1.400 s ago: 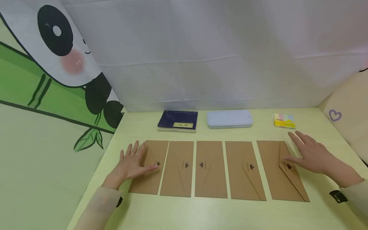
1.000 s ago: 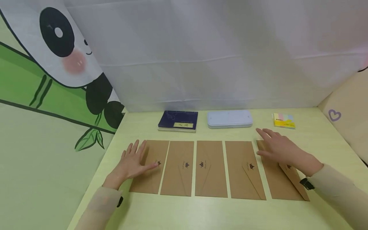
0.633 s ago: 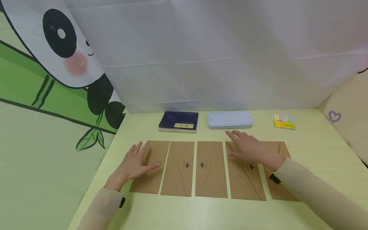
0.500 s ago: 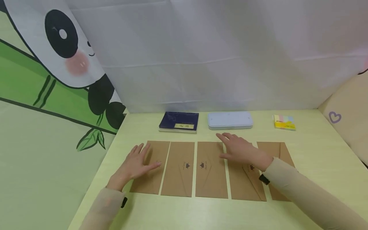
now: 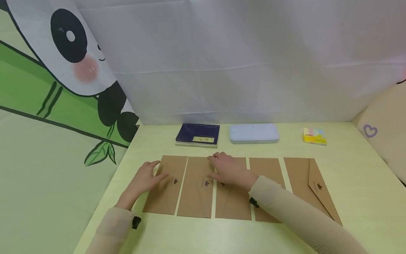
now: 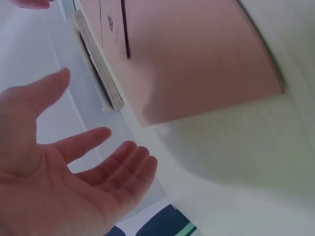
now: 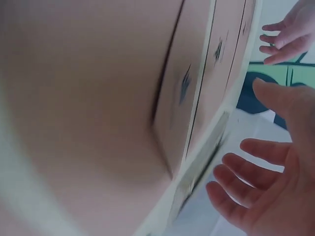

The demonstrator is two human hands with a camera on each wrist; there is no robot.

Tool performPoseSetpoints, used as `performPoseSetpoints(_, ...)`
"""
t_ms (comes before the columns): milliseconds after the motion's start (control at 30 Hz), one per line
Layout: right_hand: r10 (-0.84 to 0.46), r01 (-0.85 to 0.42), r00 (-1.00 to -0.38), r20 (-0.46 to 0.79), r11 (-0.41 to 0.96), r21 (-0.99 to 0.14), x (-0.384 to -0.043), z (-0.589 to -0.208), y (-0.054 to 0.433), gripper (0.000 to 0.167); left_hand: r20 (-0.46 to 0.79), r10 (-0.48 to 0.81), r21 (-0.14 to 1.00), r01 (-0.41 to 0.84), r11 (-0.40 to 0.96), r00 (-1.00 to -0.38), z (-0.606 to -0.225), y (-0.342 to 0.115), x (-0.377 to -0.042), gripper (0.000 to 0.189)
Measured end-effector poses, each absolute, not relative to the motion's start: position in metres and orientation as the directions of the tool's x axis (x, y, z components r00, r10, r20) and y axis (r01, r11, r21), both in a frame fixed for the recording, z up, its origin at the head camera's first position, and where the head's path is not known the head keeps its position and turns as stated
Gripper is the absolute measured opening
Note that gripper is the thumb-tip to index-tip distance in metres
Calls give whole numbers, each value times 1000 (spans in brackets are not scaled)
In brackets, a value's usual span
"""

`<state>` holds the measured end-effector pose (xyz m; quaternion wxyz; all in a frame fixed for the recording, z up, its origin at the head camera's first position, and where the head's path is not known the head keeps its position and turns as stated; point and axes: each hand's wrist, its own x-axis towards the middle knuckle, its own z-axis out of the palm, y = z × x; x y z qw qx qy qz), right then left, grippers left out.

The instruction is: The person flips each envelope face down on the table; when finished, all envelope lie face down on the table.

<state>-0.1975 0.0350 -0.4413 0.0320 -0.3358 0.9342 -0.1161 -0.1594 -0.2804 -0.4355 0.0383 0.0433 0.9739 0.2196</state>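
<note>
Five brown envelopes [image 5: 195,201] side by side

A white cloth [image 5: 222,70] spans the back, with a printed panel [image 5: 31,155] showing a cartoon panda and green stalk on the left. Below spreads a pale table [image 5: 177,236]. Two beige sleeves reach in from the near edge; the right sleeve [image 5: 295,211] slants across the fourth envelope and part of the fifth, while the left sleeve [image 5: 111,225] stays outside the row.

The envelopes lie flat on the table in one line, narrow gaps between them. The right hand [image 5: 229,171] is over the third envelope, its fingertips over the second's upper corner; the left hand [image 5: 144,180] is beside the first, thumb over it. Both hands are relaxed, fingers loosely bent and thumbs apart, palms free; the wrist views show them raised off the paper.

Behind the row sit a dark blue notebook [image 5: 196,132], a smaller-looking pale blue case [image 5: 253,133] and, at the right, a pack of pastel sticky notes [image 5: 314,137]. A black piece [image 5: 136,223] shows at the left cuff. Smallest are the crown prints [image 5: 207,183] on the envelopes.
</note>
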Motion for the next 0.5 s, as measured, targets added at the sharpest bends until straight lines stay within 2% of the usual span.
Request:
performPoseSetpoints(167, -649, -635, -760, 34, 730, -252, -195, -447, 7, 49, -97, 43, 429, -3, 903, -994, -437, -289, -160, 64)
performPoseSetpoints(333, -650, -634, -759, 34, 726, -266, -193, -450, -14, 57, -152, 15, 444, -55, 894, -988, -439, -293, -160, 67)
performPoseSetpoints(500, -647, -633, -761, 43, 727, -268, -192, -455, -32, 57, -209, 2, 429, -90, 899, -978, -436, -294, -160, 67)
